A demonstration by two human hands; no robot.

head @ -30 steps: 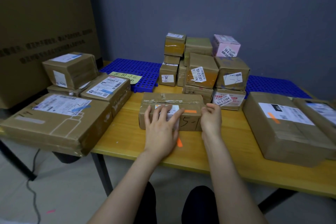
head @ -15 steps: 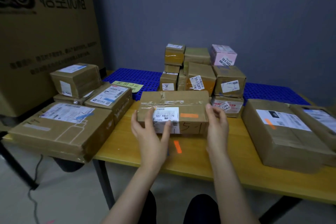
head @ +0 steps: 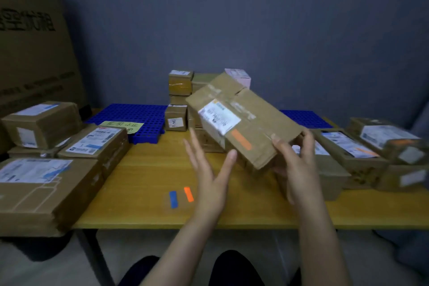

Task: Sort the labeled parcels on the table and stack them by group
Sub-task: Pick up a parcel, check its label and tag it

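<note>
Fingers (head: 309,139) of the right hand (head: 294,167) curl round the lower right end of a parcel (head: 243,118), held tilted in the air above the table (head: 144,183). The left hand (head: 209,179) is spread open just beneath it. Stacked parcels (head: 180,83) stand behind.

My right hand (head: 294,169) grips the brown cardboard parcel (head: 250,123) by its near right end. It hangs tilted above the table (head: 144,181), left end raised, with a white label (head: 219,119) and an orange strip (head: 241,139) on its upper face. Small parcels (head: 180,90) stand stacked behind it, flat parcels (head: 41,183) lie at left, and other labelled parcels (head: 348,146) at right.
</note>
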